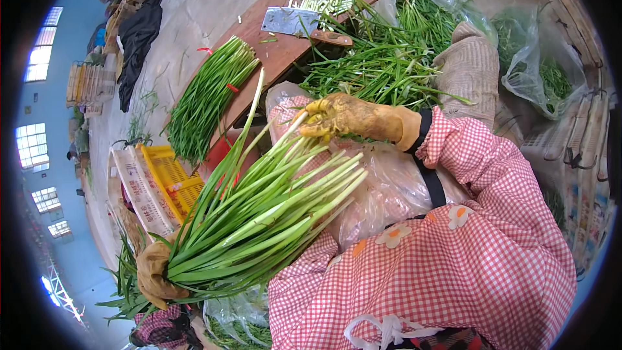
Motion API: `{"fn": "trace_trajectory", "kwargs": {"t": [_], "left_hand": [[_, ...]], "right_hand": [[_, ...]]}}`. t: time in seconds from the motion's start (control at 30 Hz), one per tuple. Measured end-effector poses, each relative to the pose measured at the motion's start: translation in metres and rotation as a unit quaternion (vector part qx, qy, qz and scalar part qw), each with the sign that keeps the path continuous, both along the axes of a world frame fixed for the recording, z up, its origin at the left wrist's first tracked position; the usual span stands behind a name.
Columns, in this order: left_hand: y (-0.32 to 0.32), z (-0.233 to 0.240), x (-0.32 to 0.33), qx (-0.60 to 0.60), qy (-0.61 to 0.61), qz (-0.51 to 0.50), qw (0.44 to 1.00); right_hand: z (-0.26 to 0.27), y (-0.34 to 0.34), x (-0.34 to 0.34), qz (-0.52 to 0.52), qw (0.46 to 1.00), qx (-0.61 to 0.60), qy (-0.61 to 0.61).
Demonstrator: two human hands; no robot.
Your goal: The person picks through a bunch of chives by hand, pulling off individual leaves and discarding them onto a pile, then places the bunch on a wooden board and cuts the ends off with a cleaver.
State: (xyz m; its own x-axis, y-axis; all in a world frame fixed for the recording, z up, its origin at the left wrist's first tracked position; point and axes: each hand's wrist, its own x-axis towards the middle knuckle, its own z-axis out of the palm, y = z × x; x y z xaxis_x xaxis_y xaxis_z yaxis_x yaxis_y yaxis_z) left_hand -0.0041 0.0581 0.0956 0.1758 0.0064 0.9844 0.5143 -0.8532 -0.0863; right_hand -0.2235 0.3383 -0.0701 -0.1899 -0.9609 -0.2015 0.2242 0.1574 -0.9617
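My left hand (pixel 160 272), in a soiled tan glove, grips the leafy end of a loose bunch of garlic chives (pixel 262 209). The bunch slants across my lap, its pale stem ends fanned out towards the upper right. My right hand (pixel 359 116), in a stained yellow glove, pinches the white end of a chive stalk (pixel 294 129) between thumb and fingers. Just beyond it, loose chives and leaf scraps (pixel 374 68) are heaped beside a wooden board (pixel 272 53). On the board lies a chive bundle (pixel 214 97) bound with red ties.
A cleaver (pixel 291 21) rests on the board by cut stem ends (pixel 325 0). Clear plastic bags of greens (pixel 432 14) stand beyond. Left are a yellow plastic crate (pixel 172 180) and a white crate (pixel 143 189). Another person (pixel 163 328) shows at lower left; stacked crates (pixel 578 141) line the right.
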Motion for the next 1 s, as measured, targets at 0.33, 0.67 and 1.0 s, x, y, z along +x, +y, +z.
{"fn": "trace_trajectory", "kwargs": {"t": [0.33,0.67,1.0], "left_hand": [[-0.029,-0.016,0.023,0.039,-0.023,0.117,0.992],[-0.046,-0.031,0.078,0.04,-0.285,0.302,0.909],[-0.025,-0.022,0.021,0.003,-0.095,0.078,0.992]], "right_hand": [[0.011,0.003,0.023,-0.119,0.973,-0.169,-0.105],[0.008,0.005,0.039,-0.23,0.914,-0.131,0.308],[0.034,0.023,-0.017,-0.175,0.861,-0.29,0.379]]}}
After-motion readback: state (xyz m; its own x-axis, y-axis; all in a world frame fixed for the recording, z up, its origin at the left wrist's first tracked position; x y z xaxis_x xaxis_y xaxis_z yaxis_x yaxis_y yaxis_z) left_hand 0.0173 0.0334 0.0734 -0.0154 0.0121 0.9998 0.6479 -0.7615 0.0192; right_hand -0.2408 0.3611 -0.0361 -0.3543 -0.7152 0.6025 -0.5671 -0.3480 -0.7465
